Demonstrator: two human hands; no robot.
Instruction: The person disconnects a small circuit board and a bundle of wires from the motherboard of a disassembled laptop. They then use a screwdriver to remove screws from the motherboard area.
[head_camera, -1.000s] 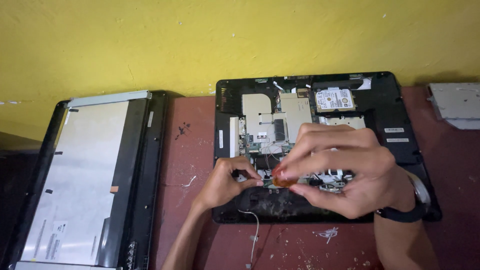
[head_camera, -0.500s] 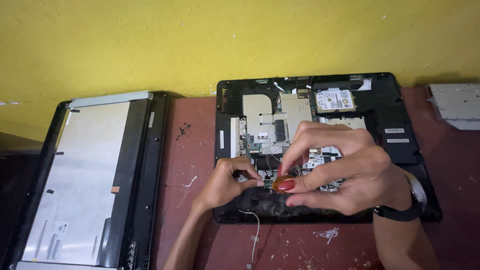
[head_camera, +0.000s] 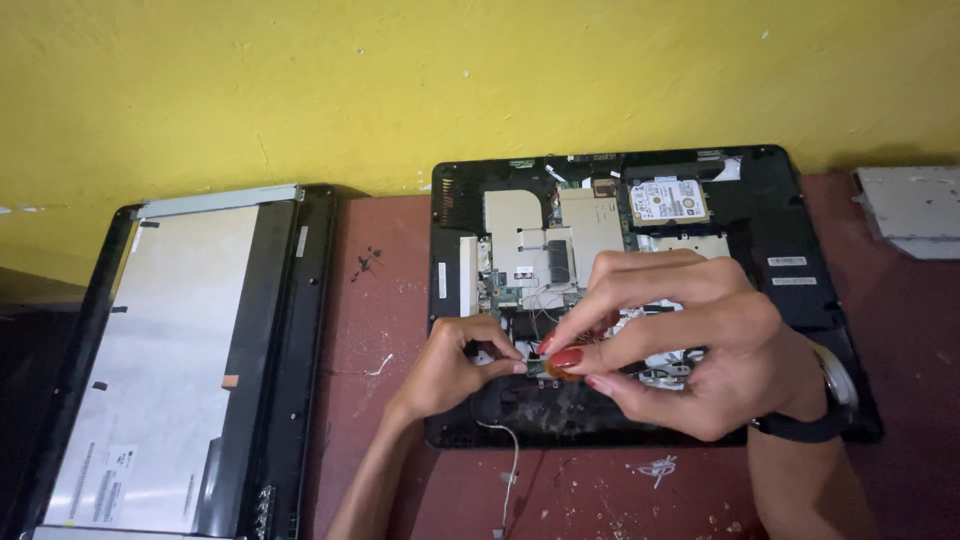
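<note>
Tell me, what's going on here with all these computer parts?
A person has an opened computer chassis on a reddish table. Both hands meet over its lower middle: the left hand and right hand pinch a small orange-brown part among thin wires. A detached screen panel lies to the left, and a grey metal plate sits at the far right.

- two hands in the shot, the left hand (head_camera: 455, 365) and the right hand (head_camera: 690, 345), both the same person's
- one opened computer chassis (head_camera: 800, 300) with its insides showing
- one silver hard drive (head_camera: 668, 200) in the chassis's top corner
- one detached display panel (head_camera: 170, 350) lying off to the side
- one grey metal plate (head_camera: 915, 210) at the far edge
- one dark wristwatch (head_camera: 810, 425)
- one loose white wire (head_camera: 512, 470) trailing out of the chassis
</note>
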